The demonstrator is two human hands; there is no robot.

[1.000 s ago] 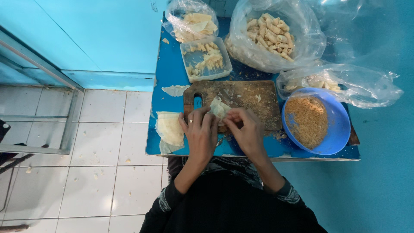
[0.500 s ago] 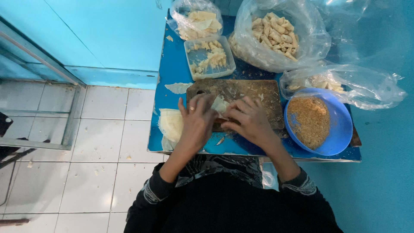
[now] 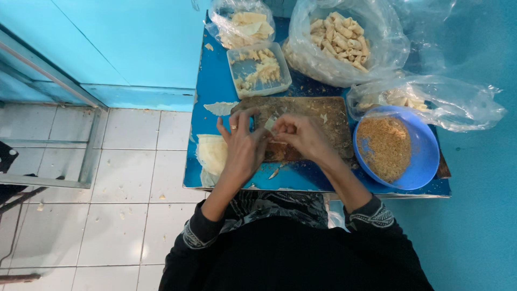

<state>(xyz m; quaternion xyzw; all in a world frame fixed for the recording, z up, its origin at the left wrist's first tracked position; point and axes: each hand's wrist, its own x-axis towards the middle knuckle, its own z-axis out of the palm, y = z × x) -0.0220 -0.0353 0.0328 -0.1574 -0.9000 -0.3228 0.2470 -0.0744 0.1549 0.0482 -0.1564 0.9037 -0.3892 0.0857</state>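
My left hand [image 3: 243, 144] and my right hand [image 3: 301, 134] meet over a worn wooden cutting board [image 3: 323, 116] on a small blue table [image 3: 215, 75]. Between the fingertips of both hands sits a small pale roll of wrapper pastry [image 3: 271, 124], mostly hidden by my fingers. A ring shows on my left hand. A stack of pale wrapper sheets [image 3: 211, 152] lies on the table just left of my left hand.
A blue bowl of brown crumbs [image 3: 390, 146] stands right of the board. Behind it lie a clear bag of finished rolls [image 3: 339, 37], another bag [image 3: 425, 99], a clear tub [image 3: 258, 70] and a smaller bag [image 3: 242, 21]. White floor tiles [image 3: 129, 172] lie left.
My hands have lowered onto the board and closed more tightly around the roll, which shows less than a second ago. The view has shifted slightly.
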